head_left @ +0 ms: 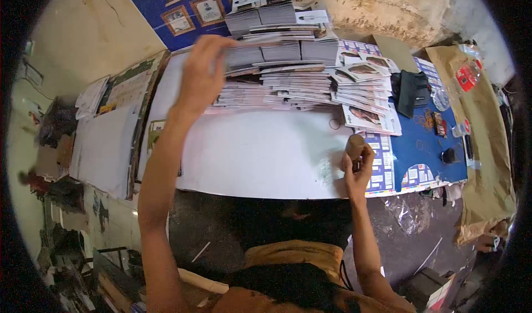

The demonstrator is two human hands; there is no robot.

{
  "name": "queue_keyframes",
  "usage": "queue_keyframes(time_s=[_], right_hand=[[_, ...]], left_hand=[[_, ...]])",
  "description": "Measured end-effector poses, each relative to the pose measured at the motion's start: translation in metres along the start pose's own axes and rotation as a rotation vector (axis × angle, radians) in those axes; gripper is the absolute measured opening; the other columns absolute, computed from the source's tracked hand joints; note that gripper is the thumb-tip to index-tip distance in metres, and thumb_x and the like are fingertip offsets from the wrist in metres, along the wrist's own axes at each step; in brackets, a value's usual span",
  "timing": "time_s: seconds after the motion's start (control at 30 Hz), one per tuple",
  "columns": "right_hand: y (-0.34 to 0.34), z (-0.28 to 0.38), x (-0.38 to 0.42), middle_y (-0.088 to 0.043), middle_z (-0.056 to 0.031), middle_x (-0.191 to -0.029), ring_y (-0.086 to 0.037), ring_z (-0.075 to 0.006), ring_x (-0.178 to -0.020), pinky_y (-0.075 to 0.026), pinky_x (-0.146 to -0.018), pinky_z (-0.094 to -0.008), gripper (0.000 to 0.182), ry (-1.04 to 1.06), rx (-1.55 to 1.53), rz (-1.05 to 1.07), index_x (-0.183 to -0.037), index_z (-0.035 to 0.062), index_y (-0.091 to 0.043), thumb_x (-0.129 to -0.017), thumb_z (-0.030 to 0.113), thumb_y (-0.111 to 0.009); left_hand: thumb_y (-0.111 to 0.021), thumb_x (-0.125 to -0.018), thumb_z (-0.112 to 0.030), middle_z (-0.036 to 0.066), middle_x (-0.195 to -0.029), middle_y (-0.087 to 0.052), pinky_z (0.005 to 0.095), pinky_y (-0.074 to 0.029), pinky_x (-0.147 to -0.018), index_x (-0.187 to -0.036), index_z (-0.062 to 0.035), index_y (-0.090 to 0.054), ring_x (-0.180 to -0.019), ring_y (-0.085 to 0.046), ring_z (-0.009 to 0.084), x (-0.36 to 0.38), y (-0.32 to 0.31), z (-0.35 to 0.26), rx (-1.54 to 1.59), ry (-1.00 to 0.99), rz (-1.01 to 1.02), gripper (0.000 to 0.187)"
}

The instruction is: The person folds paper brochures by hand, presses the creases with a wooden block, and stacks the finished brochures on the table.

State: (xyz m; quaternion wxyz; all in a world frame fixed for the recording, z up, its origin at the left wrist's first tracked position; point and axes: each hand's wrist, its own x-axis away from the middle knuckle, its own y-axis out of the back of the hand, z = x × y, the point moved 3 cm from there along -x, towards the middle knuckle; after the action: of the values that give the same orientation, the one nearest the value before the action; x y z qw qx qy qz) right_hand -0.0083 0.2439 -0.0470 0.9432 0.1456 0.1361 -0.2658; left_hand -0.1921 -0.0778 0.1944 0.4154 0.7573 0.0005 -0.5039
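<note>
My left hand (204, 72) is raised at the left end of the stacked booklets (318, 52), smeared by motion. Its fingers pinch what looks like a thin booklet (260, 41), seen nearly edge-on and blurred. At the table's front edge, my right hand (361, 171) is closed around a brown block with a rounded top (355, 144); its lower part is hidden by the fingers. The white tabletop (255, 152) lies between the hands. Fanned booklets with a picture on the cover (368, 113) lie just beyond my right hand.
A black pouch (410, 94), rubber bands (425, 120), a small box (439, 124) and a dark small container (450, 156) lie on the blue sheet (410, 146) at right. A red-labelled bottle (468, 75) rests on brown paper (482, 163). At left stands a board with papers (105, 141).
</note>
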Motion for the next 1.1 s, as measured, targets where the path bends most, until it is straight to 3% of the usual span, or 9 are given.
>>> queue_keyframes(time_s=[0.27, 0.4, 0.47, 0.6, 0.7, 0.77, 0.9, 1.03, 1.1], right_hand=[[0.005, -0.011, 0.005, -0.055, -0.0147, -0.127, -0.055, -0.0238, -0.115, -0.045, -0.098, -0.0358, 0.057, -0.007, 0.028, -0.082, -0.137, 0.0016, -0.043, -0.087, 0.006, -0.071], [0.005, -0.004, 0.006, -0.054, -0.0132, -0.126, -0.052, -0.0243, -0.119, -0.042, -0.102, -0.0374, 0.065, 0.004, 0.028, -0.078, -0.138, 0.0038, -0.043, -0.081, 0.003, -0.074], [0.004, 0.003, 0.005, -0.055, -0.0113, -0.128, -0.056, -0.0188, -0.108, -0.049, -0.086, -0.0291, 0.071, 0.104, 0.077, -0.037, -0.142, 0.0069, -0.040, -0.082, 0.005, -0.078], [0.004, 0.004, 0.008, -0.051, -0.0142, -0.134, -0.049, -0.0259, -0.125, -0.039, -0.105, -0.0387, 0.081, 0.049, 0.029, -0.042, -0.143, 0.0042, -0.041, -0.074, 0.008, -0.084], [0.007, 0.010, 0.007, -0.048, -0.0132, -0.139, -0.047, -0.0272, -0.128, -0.037, -0.106, -0.0401, 0.097, 0.130, 0.130, -0.106, -0.146, 0.0063, -0.039, -0.066, 0.021, -0.092], [0.011, 0.012, 0.006, -0.045, -0.0144, -0.144, -0.044, -0.0281, -0.132, -0.035, -0.107, -0.0416, 0.092, 0.220, 0.128, -0.127, -0.148, 0.0035, -0.035, -0.077, 0.039, -0.082], [0.032, 0.012, 0.017, -0.044, -0.0156, -0.145, -0.042, -0.0297, -0.134, -0.032, -0.108, -0.0438, 0.081, 0.422, -0.030, -0.436, -0.143, 0.0004, -0.037, -0.095, 0.065, -0.042], [-0.002, 0.132, 0.036, -0.051, -0.0202, -0.132, -0.054, -0.0319, -0.118, -0.048, -0.093, -0.0449, 0.061, 0.508, 0.297, 0.303, -0.133, 0.0009, -0.052, -0.087, 0.035, -0.074], [-0.047, 0.154, 0.038, -0.049, -0.0157, -0.140, -0.047, -0.0365, -0.127, -0.037, -0.104, -0.0521, 0.066, 0.560, 0.501, 0.642, -0.137, 0.0176, -0.056, -0.079, 0.038, -0.081]], left_hand=[[-0.061, -0.079, -0.001, 0.012, -0.114, -0.066, 0.0460, -0.046, -0.096, -0.110, -0.0032, -0.067, -0.106, -0.062, 0.0312, 0.031, -0.167, -0.001, -0.065, -0.098, 0.147, 0.032], [-0.064, -0.081, -0.005, 0.013, -0.122, -0.063, 0.0484, -0.042, -0.103, -0.119, -0.0032, -0.064, -0.114, -0.058, 0.0329, 0.036, -0.118, -0.034, -0.024, 0.004, -0.073, 0.039], [-0.068, -0.082, -0.009, 0.016, -0.126, -0.061, 0.0474, -0.041, -0.105, -0.125, -0.0032, -0.060, -0.118, -0.056, 0.0340, 0.059, -0.075, -0.029, 0.053, 0.123, -0.114, 0.044], [-0.072, -0.087, -0.028, 0.026, -0.138, -0.051, 0.0483, -0.036, -0.111, -0.135, 0.0026, -0.051, -0.131, -0.046, 0.0419, 0.169, -0.003, 0.046, -0.423, 0.451, -0.106, 0.060], [-0.072, -0.086, -0.033, 0.028, -0.147, -0.044, 0.0532, -0.034, -0.112, -0.142, -0.0017, -0.047, -0.140, -0.037, 0.0436, 0.264, 0.039, 0.076, -0.786, 0.724, 0.399, 0.069], [-0.068, -0.089, -0.019, 0.018, -0.138, -0.058, 0.0455, -0.048, -0.102, -0.131, -0.0068, -0.062, -0.130, -0.053, 0.0377, 0.286, 0.054, 0.055, -0.524, 0.850, 0.319, 0.044], [-0.059, -0.092, -0.005, 0.015, -0.117, -0.070, 0.0379, -0.053, -0.094, -0.114, -0.0020, -0.070, -0.113, -0.066, 0.0305, 0.280, 0.062, 0.013, -0.363, 0.730, 0.209, 0.026], [-0.058, -0.089, -0.001, 0.012, -0.109, -0.073, 0.0404, -0.053, -0.094, -0.105, -0.0036, -0.072, -0.104, -0.069, 0.0273, 0.221, 0.033, -0.060, -0.094, 0.448, 0.392, 0.022], [-0.064, -0.083, 0.002, 0.009, -0.105, -0.074, 0.0441, -0.052, -0.095, -0.101, -0.0073, -0.074, -0.101, -0.070, 0.0208, 0.211, 0.001, -0.092, 0.103, 0.174, 0.448, 0.022]])
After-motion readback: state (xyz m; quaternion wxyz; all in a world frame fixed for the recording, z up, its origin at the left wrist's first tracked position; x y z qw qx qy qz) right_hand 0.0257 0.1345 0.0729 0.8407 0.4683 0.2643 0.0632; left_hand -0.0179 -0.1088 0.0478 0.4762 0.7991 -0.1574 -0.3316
